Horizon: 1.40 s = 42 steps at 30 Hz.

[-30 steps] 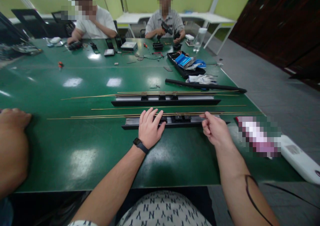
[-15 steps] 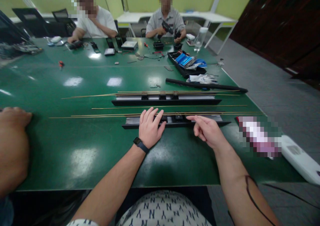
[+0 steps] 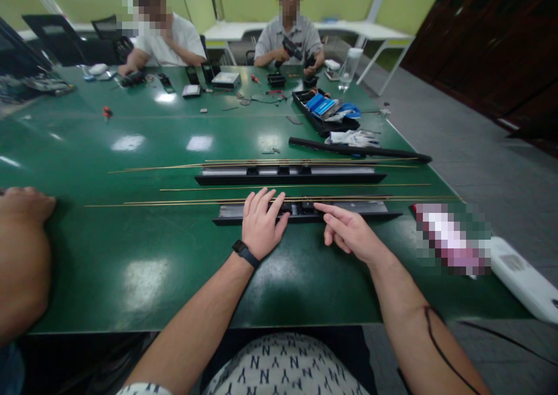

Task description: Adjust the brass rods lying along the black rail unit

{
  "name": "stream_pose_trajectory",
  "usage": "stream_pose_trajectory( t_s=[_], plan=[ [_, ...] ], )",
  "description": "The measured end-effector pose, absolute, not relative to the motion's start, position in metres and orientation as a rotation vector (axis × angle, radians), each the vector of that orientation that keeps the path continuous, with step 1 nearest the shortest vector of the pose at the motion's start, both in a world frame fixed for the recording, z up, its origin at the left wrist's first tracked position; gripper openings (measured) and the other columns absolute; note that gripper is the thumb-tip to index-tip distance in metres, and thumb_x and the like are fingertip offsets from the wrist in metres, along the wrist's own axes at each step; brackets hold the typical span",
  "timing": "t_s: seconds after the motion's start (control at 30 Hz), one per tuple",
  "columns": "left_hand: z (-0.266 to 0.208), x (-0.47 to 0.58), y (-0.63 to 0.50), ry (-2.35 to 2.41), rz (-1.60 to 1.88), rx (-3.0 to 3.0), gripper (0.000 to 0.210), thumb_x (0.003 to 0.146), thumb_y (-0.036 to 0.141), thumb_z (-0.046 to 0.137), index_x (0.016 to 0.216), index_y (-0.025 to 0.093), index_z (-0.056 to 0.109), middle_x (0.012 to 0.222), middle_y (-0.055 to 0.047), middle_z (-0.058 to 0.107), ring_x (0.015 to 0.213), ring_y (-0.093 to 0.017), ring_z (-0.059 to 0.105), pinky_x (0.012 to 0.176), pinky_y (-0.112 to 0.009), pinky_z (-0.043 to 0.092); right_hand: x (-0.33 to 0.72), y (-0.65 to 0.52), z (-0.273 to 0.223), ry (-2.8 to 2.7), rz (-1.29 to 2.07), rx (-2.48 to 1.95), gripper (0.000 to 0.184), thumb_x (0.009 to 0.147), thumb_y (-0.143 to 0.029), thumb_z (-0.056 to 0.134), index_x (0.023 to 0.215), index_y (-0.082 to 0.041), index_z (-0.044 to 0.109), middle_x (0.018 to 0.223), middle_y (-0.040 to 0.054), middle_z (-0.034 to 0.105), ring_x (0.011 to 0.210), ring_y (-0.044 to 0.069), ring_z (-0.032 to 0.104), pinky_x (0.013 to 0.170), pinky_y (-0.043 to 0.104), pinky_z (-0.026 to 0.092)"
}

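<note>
My left hand lies with fingers spread over the near black-edged metal rail, covering part of it. Index finger stretched out, my right hand reaches to a small black block seated in that rail; the fingertip is at the block's right end. The other fingers of this hand are loosely curled with nothing visible in them. Thin brass-coloured rods run along the back of the near rail, passing just beyond my left fingertips. Behind lies a second similar rail with black blocks and more rods on it.
A black tube, white gloves and a black tray with blue packets lie farther back. On the right are a pink-edged blurred item and a white device. A neighbour's arm rests at left; two people sit opposite.
My right hand has moved left along the near rail, and the black block under its fingertip has shifted slightly left. My left hand has stayed in place.
</note>
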<state>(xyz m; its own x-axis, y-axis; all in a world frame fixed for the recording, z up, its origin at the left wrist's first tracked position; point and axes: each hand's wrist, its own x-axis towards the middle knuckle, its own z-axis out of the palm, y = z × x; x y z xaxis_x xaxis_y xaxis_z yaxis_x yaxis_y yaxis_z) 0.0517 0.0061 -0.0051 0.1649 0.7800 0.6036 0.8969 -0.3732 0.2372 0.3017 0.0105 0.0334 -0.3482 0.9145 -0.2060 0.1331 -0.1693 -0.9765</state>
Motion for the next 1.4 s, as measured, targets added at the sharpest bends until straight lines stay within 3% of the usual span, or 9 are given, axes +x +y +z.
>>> stream_pose_trajectory(
  t_s=[0.13,0.2,0.33,0.47,0.77,0.93,1.17,1.4],
  plan=[
    [-0.005,0.052,0.006,-1.636,-0.990,-2.259,0.046,0.101,0.039,0.059,0.143,0.022,0.061,0.145,-0.011,0.064,0.145,-0.030,0.049,0.127,-0.051,0.027,0.297,0.009,0.032,-1.493,1.617,-1.208,0.074,0.094,-0.054,0.067,0.154,-0.015,0.053,0.062,0.0023,0.070,0.032,0.006,0.036,0.034,0.017,0.022],
    [-0.005,0.051,0.006,-1.639,-0.992,-2.260,0.046,0.100,0.038,0.059,0.143,0.022,0.060,0.145,-0.011,0.063,0.145,-0.030,0.048,0.127,-0.052,0.027,0.298,0.010,0.032,-1.457,1.566,-1.212,0.068,0.092,-0.054,0.069,0.147,-0.015,0.060,0.061,0.0018,0.070,0.031,0.006,0.037,0.033,0.017,0.022],
    [-0.006,0.051,0.007,-1.648,-0.995,-2.265,0.046,0.100,0.038,0.059,0.144,0.023,0.060,0.145,-0.012,0.063,0.146,-0.029,0.048,0.127,-0.052,0.028,0.308,0.018,0.033,-1.218,1.333,-1.279,0.047,0.089,-0.055,0.072,0.110,-0.013,0.076,0.053,0.0005,0.063,0.030,0.005,0.036,0.031,0.017,0.019],
    [-0.007,0.051,0.007,-1.647,-0.998,-2.265,0.047,0.100,0.039,0.059,0.144,0.023,0.060,0.145,-0.012,0.063,0.145,-0.030,0.049,0.127,-0.052,0.028,0.323,0.032,0.029,-0.910,1.225,-1.403,0.043,0.082,-0.055,0.078,0.082,-0.013,0.073,0.046,-0.0005,0.056,0.027,0.005,0.033,0.028,0.017,0.017],
    [-0.007,0.051,0.007,-1.647,-1.014,-2.263,0.046,0.100,0.038,0.059,0.143,0.024,0.060,0.145,-0.011,0.063,0.146,-0.030,0.049,0.128,-0.052,0.028,0.330,0.037,0.021,-0.721,1.252,-1.343,0.032,0.081,-0.043,0.083,0.087,-0.014,0.071,0.050,-0.0037,0.056,0.027,0.005,0.034,0.026,0.016,0.020],
    [-0.007,0.051,0.007,-1.646,-1.008,-2.253,0.046,0.100,0.039,0.059,0.143,0.022,0.061,0.145,-0.012,0.063,0.145,-0.030,0.049,0.128,-0.052,0.028,0.337,0.040,0.023,-0.617,1.099,-1.344,0.025,0.084,-0.037,0.078,0.080,-0.015,0.067,0.050,-0.0045,0.055,0.028,0.005,0.035,0.025,0.016,0.022],
    [-0.005,0.051,0.006,-1.651,-1.000,-2.259,0.046,0.100,0.039,0.059,0.143,0.023,0.061,0.145,-0.012,0.063,0.145,-0.030,0.049,0.127,-0.053,0.028,0.339,0.040,0.024,-0.603,1.059,-1.364,0.028,0.084,-0.042,0.079,0.080,-0.018,0.065,0.051,-0.0041,0.055,0.029,0.005,0.037,0.026,0.016,0.023],
    [-0.006,0.051,0.006,-1.652,-1.001,-2.265,0.046,0.100,0.038,0.059,0.144,0.023,0.060,0.145,-0.012,0.063,0.146,-0.030,0.048,0.128,-0.053,0.027,0.335,0.039,0.021,-0.721,1.271,-1.311,0.034,0.079,-0.044,0.085,0.087,-0.014,0.070,0.051,-0.0028,0.058,0.028,0.004,0.034,0.025,0.016,0.021]
  ],
)
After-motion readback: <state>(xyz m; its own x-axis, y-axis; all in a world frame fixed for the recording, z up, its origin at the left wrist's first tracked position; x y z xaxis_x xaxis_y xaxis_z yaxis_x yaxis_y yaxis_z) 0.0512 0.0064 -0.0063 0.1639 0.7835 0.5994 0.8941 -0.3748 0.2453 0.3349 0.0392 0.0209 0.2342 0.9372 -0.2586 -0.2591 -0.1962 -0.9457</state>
